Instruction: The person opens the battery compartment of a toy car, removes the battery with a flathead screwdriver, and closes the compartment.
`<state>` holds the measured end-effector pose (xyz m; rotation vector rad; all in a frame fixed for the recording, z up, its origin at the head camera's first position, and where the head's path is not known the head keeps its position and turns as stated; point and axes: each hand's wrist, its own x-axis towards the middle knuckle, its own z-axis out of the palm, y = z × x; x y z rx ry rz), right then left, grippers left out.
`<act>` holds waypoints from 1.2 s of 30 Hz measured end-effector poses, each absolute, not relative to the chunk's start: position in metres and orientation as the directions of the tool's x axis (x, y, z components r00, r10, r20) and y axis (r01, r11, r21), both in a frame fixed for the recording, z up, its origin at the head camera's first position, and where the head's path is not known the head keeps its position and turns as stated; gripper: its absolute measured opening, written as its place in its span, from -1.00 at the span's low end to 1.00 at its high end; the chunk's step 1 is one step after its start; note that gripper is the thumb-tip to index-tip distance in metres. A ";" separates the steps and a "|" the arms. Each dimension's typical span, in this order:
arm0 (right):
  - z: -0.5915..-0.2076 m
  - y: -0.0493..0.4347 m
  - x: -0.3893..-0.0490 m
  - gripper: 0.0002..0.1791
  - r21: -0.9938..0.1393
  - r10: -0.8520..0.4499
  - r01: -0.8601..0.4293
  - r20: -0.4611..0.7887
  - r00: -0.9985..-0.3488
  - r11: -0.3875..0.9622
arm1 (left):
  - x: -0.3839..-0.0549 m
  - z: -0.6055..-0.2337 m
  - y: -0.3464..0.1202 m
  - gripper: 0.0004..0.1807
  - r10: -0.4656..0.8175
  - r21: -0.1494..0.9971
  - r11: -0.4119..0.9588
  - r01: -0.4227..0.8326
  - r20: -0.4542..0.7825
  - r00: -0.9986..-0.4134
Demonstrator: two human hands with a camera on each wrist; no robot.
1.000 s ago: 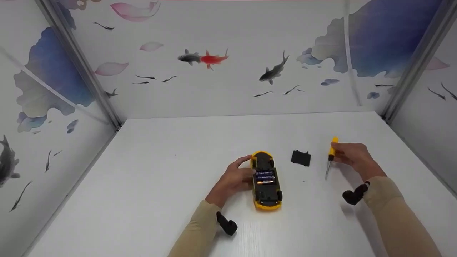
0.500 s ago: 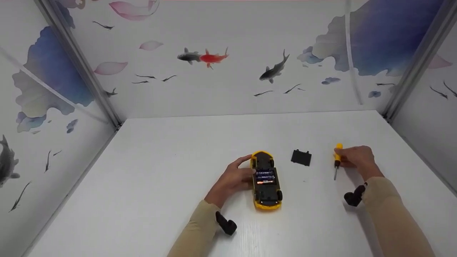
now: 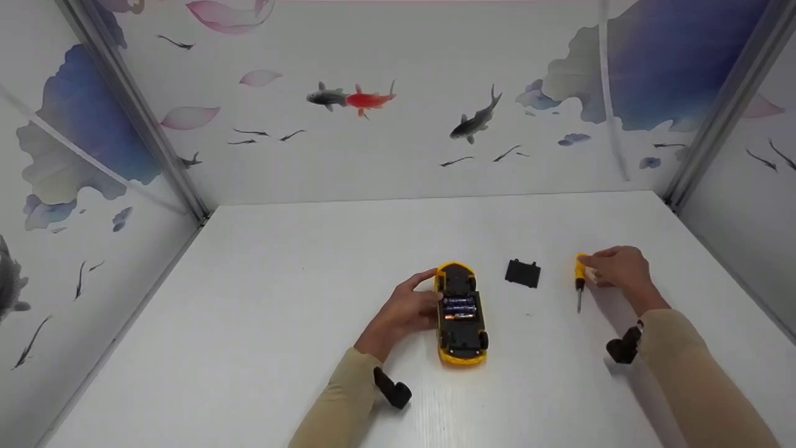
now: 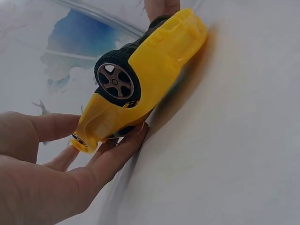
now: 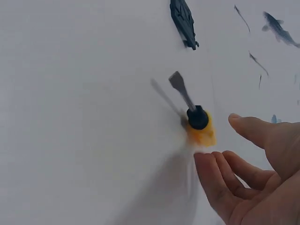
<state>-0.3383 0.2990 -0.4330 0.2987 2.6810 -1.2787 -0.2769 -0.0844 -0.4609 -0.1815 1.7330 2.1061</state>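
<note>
Screwdriver (image 3: 579,280) sits right of the upturned toy car (image 3: 461,336), which the left hand (image 3: 404,312) pinches, while the right hand (image 3: 624,269) spreads beside the handle (image 5: 205,134) and should, I'd say, move gently lest it roll.

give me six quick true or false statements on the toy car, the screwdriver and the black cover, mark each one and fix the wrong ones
1. The left hand holds the toy car with its underside up. True.
2. In the head view, the black cover lies between the toy car and the screwdriver. True.
3. The black cover is fitted on the toy car. False: it is off, and the batteries show.
4. The right hand is nearer the screwdriver than the toy car. True.
5. The screwdriver's handle is blue. False: it is yellow.
6. The screwdriver's tip points toward the back wall. False: it points toward the person's side.
</note>
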 end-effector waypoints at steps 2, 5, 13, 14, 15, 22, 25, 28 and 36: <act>-0.426 0.294 -0.336 -0.11 -0.748 0.083 0.208 -0.202 -0.976 0.631 | -0.277 -0.460 -0.085 -0.36 0.218 0.914 -0.132 -0.383 -0.350 -0.911; -0.415 0.286 -0.333 -0.10 -0.749 0.048 0.169 -0.181 -0.982 0.641 | -0.276 -0.460 -0.086 -0.42 0.206 0.918 -0.114 -0.379 -0.352 -0.913; -0.393 0.259 -0.324 -0.16 -0.722 -0.050 0.061 -0.132 -0.990 0.689 | -0.275 -0.456 -0.087 -0.43 0.179 0.913 -0.098 -0.395 -0.374 -0.910; -0.392 0.255 -0.323 -0.16 -0.715 -0.068 0.043 -0.126 -0.990 0.698 | -0.275 -0.455 -0.087 -0.43 0.174 0.914 -0.091 -0.396 -0.377 -0.910; -0.390 0.251 -0.321 -0.17 -0.708 -0.086 0.027 -0.123 -0.989 0.705 | -0.275 -0.454 -0.087 -0.43 0.172 0.914 -0.088 -0.397 -0.378 -0.910; -0.387 0.223 -0.307 -0.27 -0.726 -0.221 -0.091 -0.086 -0.971 0.682 | -0.274 -0.445 -0.088 -0.45 0.160 0.926 -0.054 -0.375 -0.363 -0.918; -0.388 0.210 -0.302 -0.29 -0.757 -0.271 -0.107 -0.096 -0.958 0.645 | -0.273 -0.442 -0.088 -0.46 0.158 0.941 -0.020 -0.337 -0.330 -0.931; -0.389 0.197 -0.299 -0.29 -0.779 -0.301 -0.095 -0.124 -0.945 0.620 | -0.273 -0.438 -0.088 -0.48 0.172 0.950 0.004 -0.312 -0.308 -0.936; -0.398 0.166 -0.299 -0.29 -0.862 -0.325 0.021 -0.214 -0.921 0.507 | -0.269 -0.434 -0.085 -0.49 0.214 0.953 0.014 -0.302 -0.298 -0.930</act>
